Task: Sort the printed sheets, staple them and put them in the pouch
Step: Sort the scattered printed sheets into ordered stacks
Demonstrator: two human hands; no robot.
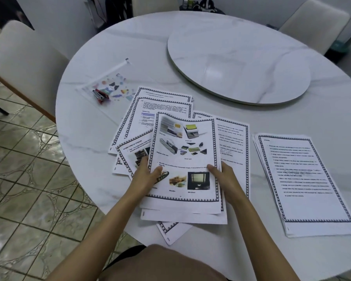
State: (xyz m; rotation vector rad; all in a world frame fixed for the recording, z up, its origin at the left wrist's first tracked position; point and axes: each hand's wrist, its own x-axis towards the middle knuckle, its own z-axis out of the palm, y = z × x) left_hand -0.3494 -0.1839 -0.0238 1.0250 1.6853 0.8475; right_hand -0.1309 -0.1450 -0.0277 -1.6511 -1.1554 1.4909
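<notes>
A picture sheet is held up a little over the round white table. It is gripped at its lower part by both hands. The left hand is closed on the left edge, with the thumb laid on top of the paper and the fingers tucked under it. The right hand is closed on the right edge in the same way. It cannot be told if more pages are gripped under the top one.

Under and around this page, loose sheets are spread out in a messy fan near the table's front edge. One corner is hung over the edge. All the pages are framed by a dark patterned border.

To the right, well apart from the mess, a neat stack of pages is laid flat.

To the far left, a clear pouch with small coloured shapes is laid on the table. A red and black stapler is rested on it.

A big round turning plate is set in the middle of the table. A pale chair is seen at the left, and a tiled floor below.
</notes>
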